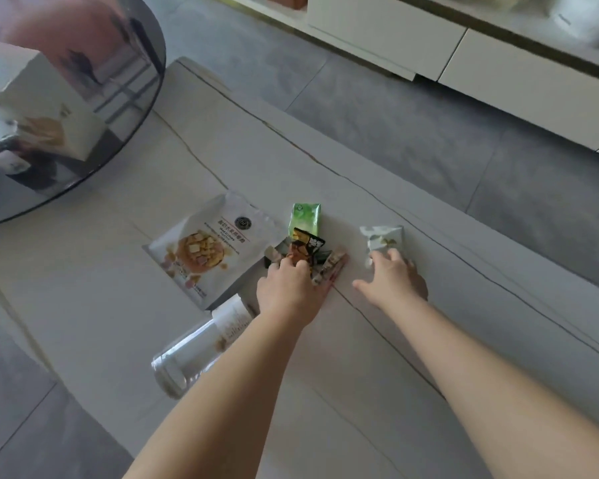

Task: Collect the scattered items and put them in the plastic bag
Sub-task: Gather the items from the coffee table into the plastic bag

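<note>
- Snacks lie scattered on a pale table (377, 357); taking the big pouch (212, 248) as landmark, all of them sit to its right or just below it.
- Left hand (289, 286) is curled over a dark packet (303, 248) and the small wrappers (329, 267) bunched just right of the pouch, fingertips pinching into the pile.
- Right hand (393, 278) is further right, fingers bent onto a white packet (382, 240), thumb spread flat; whether it has a real hold or only touches, I cannot tell.
- Green packet (305, 217) lies just beyond the dark one, untouched.
- Clear bottle (201, 350) lies on its side below the pouch, partly under the left forearm.
- No plastic bag shows in view, so nothing looks bagged yet.
- Risk: the left hand has several slick wrappers at once; a loose pinch would probably drop some when lifted.
- Risk: drawing the left forearm back could nudge the bottle, which may roll towards the near-left table edge.
- Risk: the white packet sits nearest the far table edge; a push rather than a grasp might slide it towards the floor.
- Room: open tabletop stretches right of and below the hands; left of the pouch a dark round top (66, 98) overhangs and crowds that side.
</note>
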A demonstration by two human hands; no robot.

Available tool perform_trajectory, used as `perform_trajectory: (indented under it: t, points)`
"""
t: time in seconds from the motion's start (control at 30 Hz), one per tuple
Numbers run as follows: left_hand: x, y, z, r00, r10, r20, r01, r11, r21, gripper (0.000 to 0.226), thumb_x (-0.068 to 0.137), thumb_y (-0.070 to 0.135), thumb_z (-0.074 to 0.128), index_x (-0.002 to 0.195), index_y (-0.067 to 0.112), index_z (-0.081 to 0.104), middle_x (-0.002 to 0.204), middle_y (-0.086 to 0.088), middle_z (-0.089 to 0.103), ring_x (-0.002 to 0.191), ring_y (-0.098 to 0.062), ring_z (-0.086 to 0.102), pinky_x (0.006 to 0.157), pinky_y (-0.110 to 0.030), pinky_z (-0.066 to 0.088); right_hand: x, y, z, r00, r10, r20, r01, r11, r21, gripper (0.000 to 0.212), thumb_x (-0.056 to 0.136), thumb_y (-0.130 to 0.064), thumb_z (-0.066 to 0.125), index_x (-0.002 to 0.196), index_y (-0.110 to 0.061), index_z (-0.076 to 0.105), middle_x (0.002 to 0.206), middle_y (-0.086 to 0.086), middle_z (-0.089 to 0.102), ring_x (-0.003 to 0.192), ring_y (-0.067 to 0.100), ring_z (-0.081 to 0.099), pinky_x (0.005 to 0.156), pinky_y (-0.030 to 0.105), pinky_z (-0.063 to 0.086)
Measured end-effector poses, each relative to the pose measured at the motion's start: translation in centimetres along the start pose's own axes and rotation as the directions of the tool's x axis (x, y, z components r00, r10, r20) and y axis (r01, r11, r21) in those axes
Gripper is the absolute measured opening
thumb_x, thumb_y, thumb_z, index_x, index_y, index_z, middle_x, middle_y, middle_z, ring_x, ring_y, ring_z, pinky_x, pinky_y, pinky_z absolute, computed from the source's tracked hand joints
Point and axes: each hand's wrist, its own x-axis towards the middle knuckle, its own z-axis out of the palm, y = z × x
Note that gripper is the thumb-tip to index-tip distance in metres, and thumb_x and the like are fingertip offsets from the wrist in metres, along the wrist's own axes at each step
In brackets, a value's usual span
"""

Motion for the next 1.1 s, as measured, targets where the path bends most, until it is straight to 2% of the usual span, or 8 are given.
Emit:
perform_trajectory:
  t: [0.13,0.27,0.33,0.5,0.67,0.77,0.9,1.1]
  points:
    - [3.1,0.2,1.3,0.993,0.036,-0.108,-0.034,0.999,0.015,0.049,0.091,0.042,0.05,0.136,0.025,0.041,0.141,-0.004,0.037,0.132,-0.027,0.03,0.101,-0.039,0.035,3.1,0.2,0.9,0.999,0.03,-0.034,-0.03,1.0,-0.004,0.066,0.083,-0.049,0.061,0.139,-0.03,0.032,0.149,0.006,0.025,0.131,0.031,0.031,0.096,0.04,0.041]
    - [5.4,0.5,2.4,0.992,0.073,-0.103,-0.065,0.995,0.073,0.067,0.091,0.041,0.053,0.149,0.032,0.02,0.159,-0.008,0.006,0.146,-0.032,0.007,0.116,-0.046,0.019,5.1,0.2,1.9,0.998,0.065,-0.019,-0.065,0.998,0.013,0.075,0.082,-0.05,0.063,0.143,-0.036,0.022,0.155,0.006,0.012,0.139,0.035,0.018,0.101,0.046,0.037]
    - [6.2,0.8,2.8,0.991,0.09,-0.094,-0.08,0.992,0.099,0.07,0.091,0.041,0.054,0.15,0.034,0.016,0.161,-0.008,-0.004,0.147,-0.034,-0.001,0.116,-0.048,0.015,6.0,0.3,2.4,0.996,0.084,-0.015,-0.084,0.996,0.029,0.076,0.081,-0.049,0.065,0.142,-0.037,0.022,0.156,0.007,0.009,0.14,0.037,0.016,0.101,0.048,0.037]
    - [7.2,1.6,3.8,0.998,0.057,-0.04,-0.054,0.996,0.068,0.069,0.092,0.052,0.048,0.15,0.033,0.015,0.16,-0.009,-0.01,0.147,-0.035,-0.002,0.116,-0.05,0.016,6.8,0.4,3.4,0.997,0.064,-0.045,-0.062,0.997,0.041,0.066,0.083,-0.041,0.064,0.138,-0.038,0.028,0.152,0.005,0.016,0.133,0.036,0.026,0.095,0.044,0.04]
    - [6.7,2.0,5.2,0.998,0.06,-0.022,-0.056,0.986,0.157,0.088,0.085,0.057,0.056,0.151,0.028,0.005,0.157,-0.012,-0.021,0.146,-0.038,-0.008,0.116,-0.058,0.009,5.6,0.8,4.4,0.994,-0.027,-0.105,0.022,0.999,-0.043,0.057,0.084,-0.034,0.062,0.134,-0.037,0.033,0.148,0.002,0.024,0.122,0.032,0.036,0.089,0.039,0.041]
    - [6.3,2.1,6.1,0.997,0.048,-0.055,-0.037,0.982,0.185,0.08,0.085,0.045,0.062,0.147,0.029,0.015,0.157,-0.013,-0.019,0.144,-0.037,0.003,0.115,-0.055,0.014,5.1,0.9,4.7,0.994,-0.045,-0.099,0.04,0.998,-0.053,0.054,0.084,-0.034,0.061,0.132,-0.036,0.035,0.147,0.003,0.025,0.121,0.033,0.037,0.087,0.038,0.042]
    - [5.6,2.3,6.6,0.997,0.039,-0.073,-0.029,0.992,0.126,0.059,0.085,0.037,0.063,0.135,0.03,0.033,0.158,-0.011,-0.003,0.127,-0.033,0.031,0.1,-0.041,0.031,4.5,0.8,4.8,0.996,-0.048,-0.08,0.044,0.998,-0.049,0.048,0.087,-0.031,0.057,0.13,-0.036,0.037,0.145,0.004,0.028,0.119,0.032,0.038,0.086,0.038,0.041]
    - [3.9,2.4,6.8,0.995,0.07,-0.065,-0.065,0.994,0.087,0.038,0.09,0.017,0.05,0.127,0.026,0.045,0.155,-0.011,0.008,0.113,-0.033,0.042,0.086,-0.038,0.039,2.7,1.4,5.3,0.998,-0.06,-0.022,0.058,0.995,-0.08,0.056,0.086,-0.029,0.059,0.134,-0.037,0.033,0.144,0.005,0.029,0.121,0.032,0.037,0.089,0.038,0.041]
